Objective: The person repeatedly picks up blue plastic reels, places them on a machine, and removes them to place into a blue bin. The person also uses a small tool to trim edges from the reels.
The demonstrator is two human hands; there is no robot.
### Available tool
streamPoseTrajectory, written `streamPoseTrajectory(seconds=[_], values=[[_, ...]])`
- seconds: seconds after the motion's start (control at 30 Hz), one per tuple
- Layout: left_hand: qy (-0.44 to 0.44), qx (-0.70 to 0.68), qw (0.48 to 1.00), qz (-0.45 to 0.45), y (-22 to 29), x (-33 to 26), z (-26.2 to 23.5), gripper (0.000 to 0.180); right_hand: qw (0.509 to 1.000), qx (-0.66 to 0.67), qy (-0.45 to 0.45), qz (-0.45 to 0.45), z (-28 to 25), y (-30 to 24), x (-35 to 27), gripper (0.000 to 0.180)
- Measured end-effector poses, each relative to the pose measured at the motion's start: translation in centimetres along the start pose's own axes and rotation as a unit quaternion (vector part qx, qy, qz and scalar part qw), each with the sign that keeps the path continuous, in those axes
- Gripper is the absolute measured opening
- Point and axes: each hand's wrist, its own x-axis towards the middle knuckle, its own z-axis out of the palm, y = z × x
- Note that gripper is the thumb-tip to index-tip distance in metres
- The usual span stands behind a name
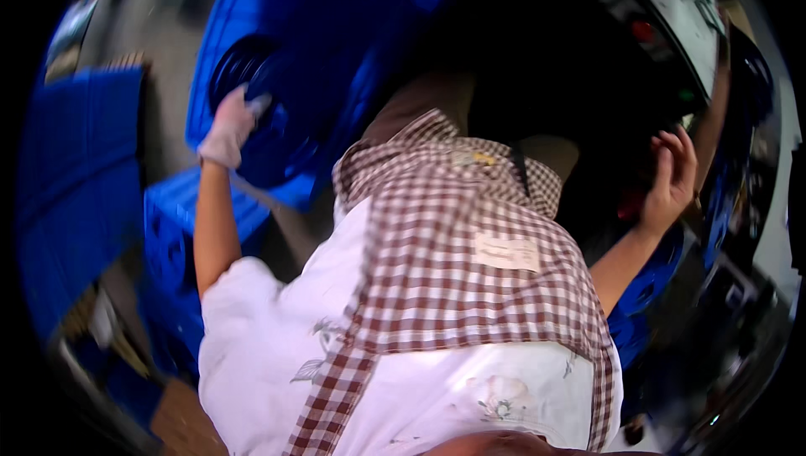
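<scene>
My left hand wears a pale glove and reaches over a blue plastic crate at the upper left. Dark, ring-like stacked round pieces lie inside the crate, right by its fingers. A small greyish patch shows at the fingertips; blur hides whether it is glove or something held. Off to the right, my right hand is raised and bare, its fingers loosely bent and apart, with nothing in them. It hovers beside the edge of a light-coloured table.
Another blue crate stands at the far left, and a blue plastic stool or box sits below my left forearm. A red object shows in the dark area near the table. My checked apron fills the middle.
</scene>
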Motion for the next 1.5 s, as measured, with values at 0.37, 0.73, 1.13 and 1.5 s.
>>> streamPoseTrajectory(seconds=[0.37, 0.73, 1.13, 1.5], values=[[0.107, 0.039, 0.990, -0.083, -5.0, 6.8, 8.0, 0.052, 0.992, -0.008, 0.084, -0.091, -15.1, 0.2, 11.1, 0.025], [0.082, -0.334, 0.910, 0.231, 15.6, 2.6, 6.6, 0.028, 0.876, -0.278, 0.379, 0.104, -35.4, 14.8, 1.6, 0.019], [0.102, -0.298, 0.883, 0.347, 19.8, -1.0, 2.6, 0.027, 0.707, -0.539, 0.230, 0.396, -38.1, 23.0, 1.5, 0.086], [0.301, -0.034, 0.837, 0.457, 17.0, 4.5, -8.0, 0.030, 0.729, -0.532, 0.384, 0.197, -29.8, 15.4, -11.2, 0.054]])
